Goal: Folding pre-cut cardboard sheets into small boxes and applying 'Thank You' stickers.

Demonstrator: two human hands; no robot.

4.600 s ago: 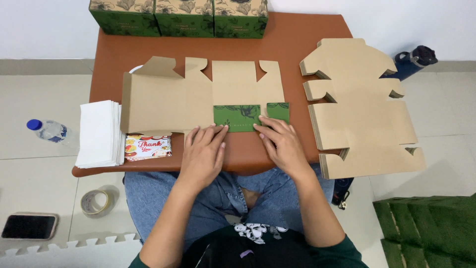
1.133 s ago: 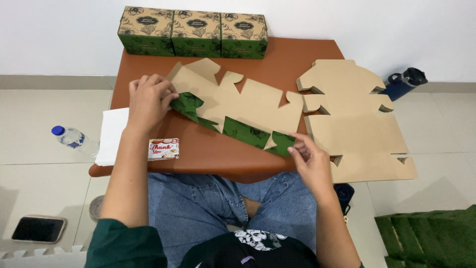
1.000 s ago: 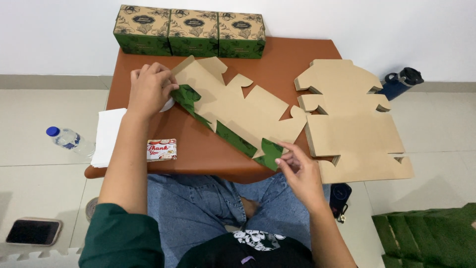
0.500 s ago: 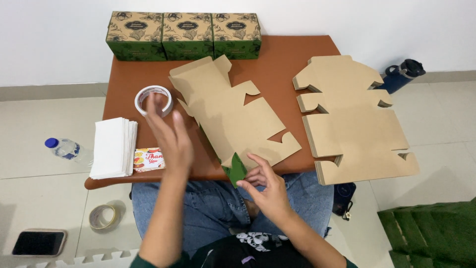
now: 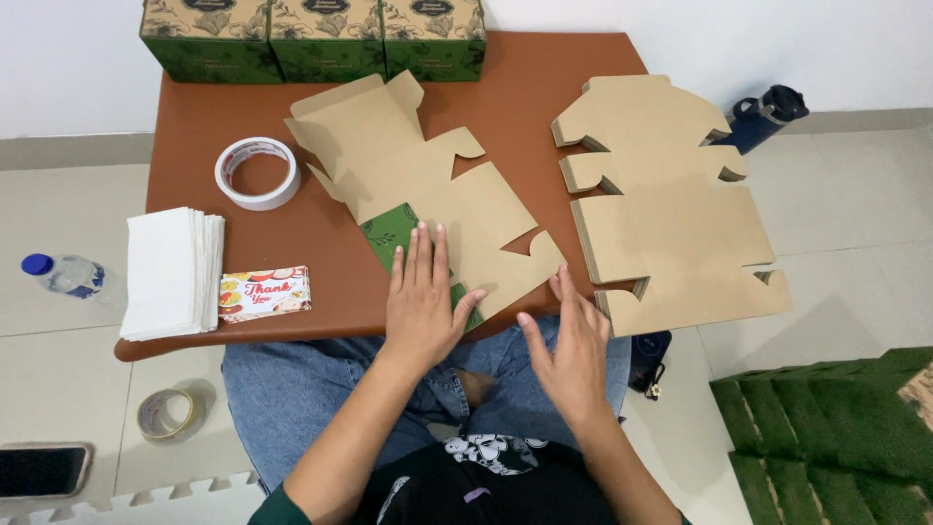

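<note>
A flat brown cardboard box blank (image 5: 428,194) lies slantwise on the reddish-brown table (image 5: 525,87), with a green printed flap (image 5: 387,231) folded over at its near edge. My left hand (image 5: 423,301) presses flat on that green flap, fingers spread. My right hand (image 5: 573,345) hovers open at the table's front edge, just right of the blank's near corner, holding nothing. A roll of white tape (image 5: 258,173) lies to the left of the blank.
A stack of flat brown blanks (image 5: 661,204) fills the table's right side. Three green and brown boxes (image 5: 311,34) line the far edge. A white paper stack (image 5: 170,272) and cards (image 5: 264,294) sit left. Bottle (image 5: 63,275), tape roll (image 5: 170,413) and phone (image 5: 39,472) lie on the floor.
The blank was turned over and rotated so its brown side faces up. My left hand came from the tape roll onto the green flap; my right hand let go of the blank's corner.
</note>
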